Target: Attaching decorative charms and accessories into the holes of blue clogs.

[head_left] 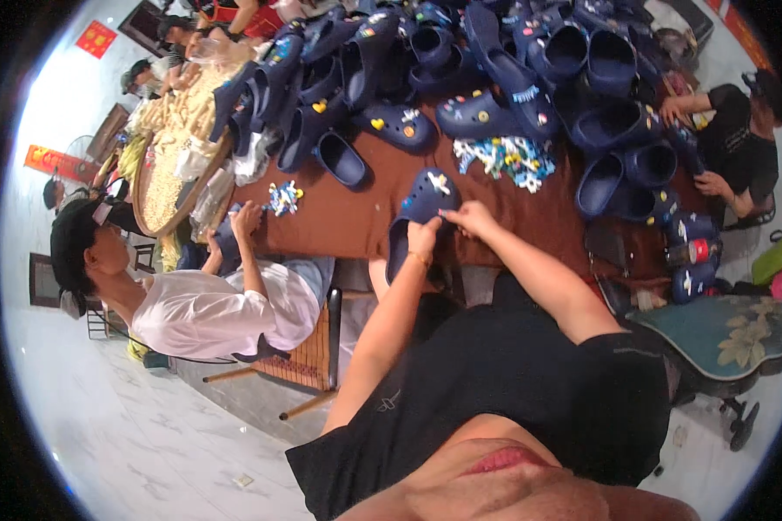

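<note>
A navy clog (420, 201) stands at the table's near edge, its toe pointing away from me and its heel end toward me. White and coloured charms sit on its toe. My left hand (422, 238) is closed on the clog's right side. Beside it, my right hand (472, 219) pinches at the same edge of the clog; what lies between its fingertips is too small to make out. Beyond the clog, a loose pile of white, blue and yellow charms (506, 162) lies on the brown tablecloth (530, 213).
Many navy clogs (487, 113) are heaped across the far table. At left, a person in white (222, 304) holds a clog beside a smaller charm pile (283, 199) and a large round tray (148, 195). Another person (738, 139) works at right, near a green cushioned chair (721, 334).
</note>
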Action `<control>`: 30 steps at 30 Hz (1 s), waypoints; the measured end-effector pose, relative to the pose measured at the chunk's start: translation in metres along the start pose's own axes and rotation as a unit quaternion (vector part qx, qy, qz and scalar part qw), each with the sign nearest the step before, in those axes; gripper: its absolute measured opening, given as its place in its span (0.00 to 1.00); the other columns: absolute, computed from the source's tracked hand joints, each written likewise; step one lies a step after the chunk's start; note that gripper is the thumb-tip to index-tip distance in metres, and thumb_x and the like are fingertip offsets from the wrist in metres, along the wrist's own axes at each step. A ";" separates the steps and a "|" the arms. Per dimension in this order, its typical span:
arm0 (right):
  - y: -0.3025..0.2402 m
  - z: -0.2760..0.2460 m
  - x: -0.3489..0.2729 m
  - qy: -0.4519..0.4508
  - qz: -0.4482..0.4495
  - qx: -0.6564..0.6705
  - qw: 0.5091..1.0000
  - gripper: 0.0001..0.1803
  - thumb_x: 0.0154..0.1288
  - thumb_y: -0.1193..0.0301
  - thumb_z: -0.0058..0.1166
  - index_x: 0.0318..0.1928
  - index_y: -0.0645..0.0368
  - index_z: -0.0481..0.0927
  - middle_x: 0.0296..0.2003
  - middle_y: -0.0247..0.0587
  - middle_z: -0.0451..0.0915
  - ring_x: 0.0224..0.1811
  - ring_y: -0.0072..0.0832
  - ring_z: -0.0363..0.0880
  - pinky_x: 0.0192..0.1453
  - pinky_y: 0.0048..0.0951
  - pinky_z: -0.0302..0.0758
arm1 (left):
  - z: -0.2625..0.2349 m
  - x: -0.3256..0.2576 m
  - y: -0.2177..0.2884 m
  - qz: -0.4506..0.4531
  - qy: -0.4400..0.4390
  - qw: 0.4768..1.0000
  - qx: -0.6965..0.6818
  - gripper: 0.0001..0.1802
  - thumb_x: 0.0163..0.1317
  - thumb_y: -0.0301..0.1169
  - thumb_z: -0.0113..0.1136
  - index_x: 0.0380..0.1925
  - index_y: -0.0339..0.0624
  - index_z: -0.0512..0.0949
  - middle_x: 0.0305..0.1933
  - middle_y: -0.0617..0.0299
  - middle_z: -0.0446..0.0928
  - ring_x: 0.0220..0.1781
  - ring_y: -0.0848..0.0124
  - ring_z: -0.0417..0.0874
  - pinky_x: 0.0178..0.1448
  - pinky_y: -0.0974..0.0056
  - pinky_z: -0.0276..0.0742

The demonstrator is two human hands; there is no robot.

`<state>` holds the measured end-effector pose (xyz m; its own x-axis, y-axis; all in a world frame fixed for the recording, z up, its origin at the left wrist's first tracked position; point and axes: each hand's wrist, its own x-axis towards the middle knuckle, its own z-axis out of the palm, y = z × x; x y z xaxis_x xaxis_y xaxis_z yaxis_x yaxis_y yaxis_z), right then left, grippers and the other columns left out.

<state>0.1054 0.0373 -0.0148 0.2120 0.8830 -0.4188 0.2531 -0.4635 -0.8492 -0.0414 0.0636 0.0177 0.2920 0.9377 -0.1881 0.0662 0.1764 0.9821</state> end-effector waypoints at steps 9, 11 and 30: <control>-0.014 0.022 -0.099 -0.149 -0.059 0.043 0.986 0.42 0.44 0.55 0.62 0.54 0.68 0.61 0.44 0.52 0.72 0.38 0.33 0.75 0.34 0.30 0.74 | 0.022 0.001 0.019 0.009 0.032 0.960 -0.278 0.16 0.51 0.20 0.52 0.42 0.34 0.71 0.42 0.60 0.74 0.40 0.68 0.76 0.46 0.63 0.71; 0.001 0.025 -0.085 -0.085 -0.088 0.068 0.990 0.38 0.45 0.57 0.61 0.53 0.68 0.63 0.44 0.51 0.72 0.40 0.36 0.75 0.40 0.34 0.73 | 0.040 -0.004 0.040 0.027 0.010 0.967 -0.251 0.18 0.53 0.21 0.53 0.46 0.35 0.68 0.44 0.60 0.73 0.42 0.69 0.75 0.46 0.65 0.70; -0.119 -0.166 0.058 0.224 -0.151 0.193 0.943 0.17 0.55 0.62 0.52 0.36 0.64 0.73 0.24 0.42 0.76 0.17 0.25 0.75 0.14 0.24 0.71 | -0.041 0.000 -0.025 0.162 0.120 0.950 0.239 0.17 0.54 0.27 0.51 0.45 0.40 0.70 0.41 0.54 0.74 0.40 0.64 0.76 0.45 0.63 0.71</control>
<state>0.2444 0.1314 0.1157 0.5851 0.8103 -0.0339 0.0211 -0.0570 -0.9982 -0.0818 0.0714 -0.0064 0.1483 0.9711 0.1871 0.4522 -0.2348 0.8604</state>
